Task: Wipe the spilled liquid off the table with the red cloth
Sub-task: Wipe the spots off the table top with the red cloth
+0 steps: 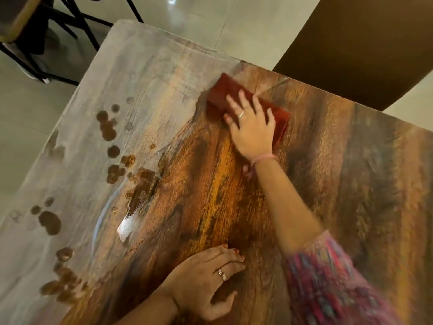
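1. Right hand [251, 127] presses flat, fingers straight, on red cloth [236, 99] at far table [351, 184] edge.
2. Left hand [206, 282] rests relaxed, holding nothing.
3. Spilled liquid [110, 130] lies leftward, well apart; recommend firm overlapping strokes toward it.

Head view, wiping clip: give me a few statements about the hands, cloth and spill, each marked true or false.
1. The right hand presses flat on the red cloth. True.
2. The left hand holds a second cloth. False: it rests on the bare table and holds nothing.
3. Brown drops lie along the table's left side. True.
4. The cloth sits on top of those drops. False: it lies near the far edge, apart from them.
5. Both hands wear a ring. True.
6. A cup stands on the table. False: no cup is in view.
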Available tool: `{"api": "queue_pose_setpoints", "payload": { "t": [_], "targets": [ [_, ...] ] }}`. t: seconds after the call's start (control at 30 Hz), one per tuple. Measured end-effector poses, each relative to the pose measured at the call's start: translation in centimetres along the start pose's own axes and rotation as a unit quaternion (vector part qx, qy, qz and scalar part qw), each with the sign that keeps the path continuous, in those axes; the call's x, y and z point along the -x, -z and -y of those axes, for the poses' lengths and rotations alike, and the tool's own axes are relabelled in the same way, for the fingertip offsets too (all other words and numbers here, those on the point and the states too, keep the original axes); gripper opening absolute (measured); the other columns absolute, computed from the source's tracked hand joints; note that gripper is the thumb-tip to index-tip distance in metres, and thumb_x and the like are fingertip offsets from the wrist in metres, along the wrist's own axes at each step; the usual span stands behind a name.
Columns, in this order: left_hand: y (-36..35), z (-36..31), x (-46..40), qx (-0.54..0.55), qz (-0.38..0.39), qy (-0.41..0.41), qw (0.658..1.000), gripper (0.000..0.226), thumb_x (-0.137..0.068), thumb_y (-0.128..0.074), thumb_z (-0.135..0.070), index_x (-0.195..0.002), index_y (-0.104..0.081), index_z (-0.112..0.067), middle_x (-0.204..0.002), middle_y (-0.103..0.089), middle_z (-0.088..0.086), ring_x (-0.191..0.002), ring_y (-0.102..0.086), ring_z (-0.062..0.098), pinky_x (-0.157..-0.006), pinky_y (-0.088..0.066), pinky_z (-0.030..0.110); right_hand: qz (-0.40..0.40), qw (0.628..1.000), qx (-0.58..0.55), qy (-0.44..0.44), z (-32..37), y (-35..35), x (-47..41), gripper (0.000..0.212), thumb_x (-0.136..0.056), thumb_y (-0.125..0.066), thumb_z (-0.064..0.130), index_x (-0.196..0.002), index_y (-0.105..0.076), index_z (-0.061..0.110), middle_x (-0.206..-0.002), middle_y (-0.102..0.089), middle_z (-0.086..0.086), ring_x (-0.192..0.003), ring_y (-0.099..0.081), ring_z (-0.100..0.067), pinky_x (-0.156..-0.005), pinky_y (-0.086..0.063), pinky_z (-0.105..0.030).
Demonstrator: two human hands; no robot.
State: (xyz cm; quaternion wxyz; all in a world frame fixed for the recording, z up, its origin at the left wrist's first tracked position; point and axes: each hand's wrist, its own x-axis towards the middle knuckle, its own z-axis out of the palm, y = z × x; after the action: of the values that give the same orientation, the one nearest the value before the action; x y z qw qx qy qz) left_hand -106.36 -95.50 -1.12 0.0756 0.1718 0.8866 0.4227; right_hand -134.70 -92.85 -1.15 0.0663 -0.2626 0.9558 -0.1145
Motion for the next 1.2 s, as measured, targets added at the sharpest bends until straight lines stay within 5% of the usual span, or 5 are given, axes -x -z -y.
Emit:
{"api": "queue_pose_setpoints", "payload": {
  "t": [0.27, 0.57, 0.87, 1.0, 1.2],
  "targets": [
    [0.1, 0.1, -0.1, -0.001, 0.008, -0.005, 1.000, 0.046, -0.079, -0.063, -0.044, -0.118, -0.064, -0.020, -0.125, -0.061, -0.008, -0.125, -0.047, 0.003, -0.110, -0.031, 0.023, 0.026, 0.989, 0.068, 0.128, -0.5, -0.6, 6.7, 0.053, -0.091, -0.034, 0.061, -0.143, -0.030, 0.048, -0.154, -0.029, 0.012, -0.142, -0.027, -0.017, -0.103, -0.022, -0.046],
    [-0.2, 0.0, 0.0, 0.002, 0.004, 0.009, 1.000, 0.045, -0.083, -0.060, -0.043, -0.123, -0.055, -0.024, -0.128, -0.057, -0.011, -0.128, -0.042, 0.001, -0.112, -0.027, 0.022, -0.019, 0.973, 0.001, -0.229, -6.0, 1.9, -10.7, 0.056, -0.096, -0.022, 0.052, -0.150, -0.022, 0.034, -0.160, -0.016, 0.003, -0.148, -0.004, -0.022, -0.114, 0.000, -0.059],
    [0.1, 0.0, -0.1, 0.017, -0.004, -0.001, 1.000, 0.044, -0.080, -0.063, -0.039, -0.118, -0.063, -0.018, -0.124, -0.062, -0.006, -0.123, -0.050, 0.006, -0.110, -0.031, 0.024, 0.046, 0.980, 0.054, 0.187, 0.9, -1.0, 5.7, 0.052, -0.097, -0.029, 0.050, -0.147, -0.025, 0.039, -0.156, -0.025, 0.009, -0.146, -0.019, -0.020, -0.115, -0.012, -0.048],
    [0.2, 0.1, -0.2, 0.022, -0.008, -0.004, 1.000, 0.043, -0.081, -0.062, -0.038, -0.118, -0.063, -0.017, -0.124, -0.061, -0.005, -0.124, -0.049, 0.006, -0.111, -0.028, 0.022, 0.091, 0.959, 0.073, 0.259, -1.3, -0.1, 4.7, 0.054, -0.096, -0.031, 0.047, -0.148, -0.020, 0.038, -0.157, -0.021, 0.009, -0.146, -0.017, -0.018, -0.115, -0.012, -0.049],
    [-0.3, -0.1, 0.0, 0.024, -0.029, -0.009, 0.999, 0.042, -0.080, -0.064, -0.033, -0.118, -0.061, -0.016, -0.124, -0.061, -0.003, -0.125, -0.048, 0.009, -0.111, -0.029, 0.025, 0.016, 0.999, 0.013, -0.040, -5.2, 2.5, -7.6, 0.053, -0.098, -0.033, 0.044, -0.149, -0.023, 0.035, -0.159, -0.018, 0.005, -0.147, -0.012, -0.022, -0.116, -0.009, -0.054]
  ]
}}
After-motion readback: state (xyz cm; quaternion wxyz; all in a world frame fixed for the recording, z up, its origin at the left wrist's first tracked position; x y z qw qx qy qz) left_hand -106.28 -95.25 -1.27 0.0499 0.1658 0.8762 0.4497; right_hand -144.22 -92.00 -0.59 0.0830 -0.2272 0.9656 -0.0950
